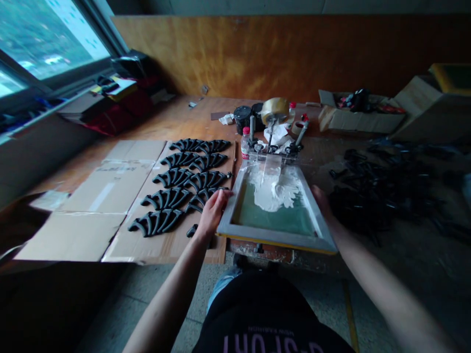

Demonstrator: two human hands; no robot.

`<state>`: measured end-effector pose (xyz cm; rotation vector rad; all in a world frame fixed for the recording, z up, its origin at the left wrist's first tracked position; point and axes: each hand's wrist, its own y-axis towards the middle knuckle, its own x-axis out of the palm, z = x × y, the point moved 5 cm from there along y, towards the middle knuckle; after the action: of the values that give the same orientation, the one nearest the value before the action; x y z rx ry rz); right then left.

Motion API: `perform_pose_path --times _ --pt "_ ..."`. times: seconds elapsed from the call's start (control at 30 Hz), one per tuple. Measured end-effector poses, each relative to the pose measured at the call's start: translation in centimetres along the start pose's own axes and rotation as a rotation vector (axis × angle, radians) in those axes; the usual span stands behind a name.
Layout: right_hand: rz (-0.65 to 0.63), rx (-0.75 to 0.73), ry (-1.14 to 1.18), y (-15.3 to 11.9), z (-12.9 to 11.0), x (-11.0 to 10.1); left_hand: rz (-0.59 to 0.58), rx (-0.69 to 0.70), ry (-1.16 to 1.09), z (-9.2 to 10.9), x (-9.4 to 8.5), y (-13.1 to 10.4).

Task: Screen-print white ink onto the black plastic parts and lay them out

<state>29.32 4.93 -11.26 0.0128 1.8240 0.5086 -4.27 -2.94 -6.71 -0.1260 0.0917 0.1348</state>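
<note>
Screen point(274, 219), seemingly being positioned, likely needs even support next, left hand point(214, 210) gripping its left edge, right hand point(321, 201) at right, grip unclear.

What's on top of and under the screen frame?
On the screen frame's green mesh: white paste, mostly toward the far end. Below its near side, some table edge shows. Anything directly beneath the mesh is covered.

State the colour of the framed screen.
Green screen, partly under whitish paste; head view.
</note>
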Motion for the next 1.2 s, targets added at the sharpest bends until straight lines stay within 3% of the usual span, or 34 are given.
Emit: perform_pose_path --times 0.07,0.17,0.27,0.33,0.4,0.5,0.6,0.67,0.77,0.83,0.93,1.0,1.07,1.2 --pt "0.105 0.073 0.028 2.1 0.6 -1.1 -0.050 -0.125 0.021 -4.1 0.3 -1.0" --pt "0.167 -0.002 0.141 5.5 -2.7 -1.0 -0.026 -0.212 0.114 -8.3 0.9 -0.9" --pt "-0.018 -0.098 0.159 7.3 -7.4 0.8 0.005 -0.233 0.258 -10.1 1.1 -0.1" --pt "-0.187 -0.126 0.135 6.6 -9.2 2.0 0.002 -0.232 0.287 -10.5 1.0 0.2" --pt "-0.294 -0.213 0.100 4.3 -10.1 2.4 -0.006 -0.236 0.280 -10.8 0.8 0.3" --pt "-0.347 -0.444 0.089 0.4 -10.7 1.6 -0.007 -0.246 0.261 -11.3 0.7 0.3" --pt "-0.427 -0.598 0.170 -1.3 -10.8 0.8 -0.003 -0.250 0.266 -11.5 0.8 0.2" --pt "-0.415 -0.559 0.204 -0.6 -10.7 0.6 -0.012 -0.251 0.265 -11.5 1.0 0.2" --pt "-0.267 -0.472 0.177 -0.1 -10.8 0.7 -0.022 -0.251 0.255 -11.3 1.0 0.2" --pt "-0.217 -0.519 0.158 -1.2 -11.3 1.0 -0.020 -0.253 0.249 -11.3 1.1 0.2" --pt "-0.257 -0.588 0.198 -2.7 -11.7 1.3 -0.009 -0.268 0.255 -11.3 1.0 0.2" --pt "-0.263 -0.522 0.253 -1.6 -11.6 1.1 -0.005 -0.275 0.251 -11.0 0.9 0.1" --pt "-0.227 -0.403 0.291 1.3 -11.2 0.6 -0.024 -0.278 0.207 -10.1 0.8 -0.1" --pt "-0.076 -0.179 0.269 8.1 -8.0 -1.4 -0.030 -0.183 0.109 -5.4 0.3 -0.3"
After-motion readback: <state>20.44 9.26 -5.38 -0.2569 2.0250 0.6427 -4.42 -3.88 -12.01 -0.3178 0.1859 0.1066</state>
